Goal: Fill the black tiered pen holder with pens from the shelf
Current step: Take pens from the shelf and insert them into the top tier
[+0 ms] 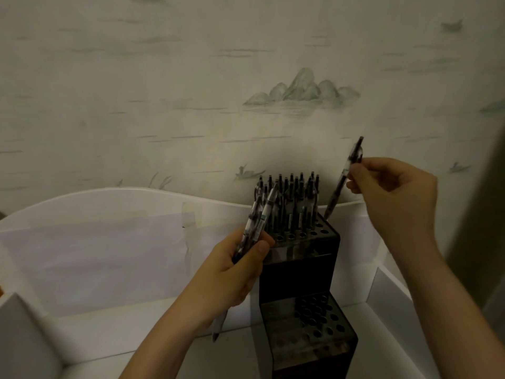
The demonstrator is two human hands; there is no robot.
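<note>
Above the black tiered pen holder (306,258), right grip (393,187) pinching one pen (345,176), left grip (235,272) around a bundle of pens (255,228).

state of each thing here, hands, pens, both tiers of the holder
left hand: grips a bundle of patterned pens
right hand: pinches a single patterned pen, tip down above the top tier
black tiered pen holder, top tier: mostly filled
lower tier: holes empty

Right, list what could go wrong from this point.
The single pen is only pinched by the right hand, tip near the top tier's right edge; it may miss a hole. The left hand grips a loose bundle of pens close to the standing pens in the holder and could knock them.
</note>
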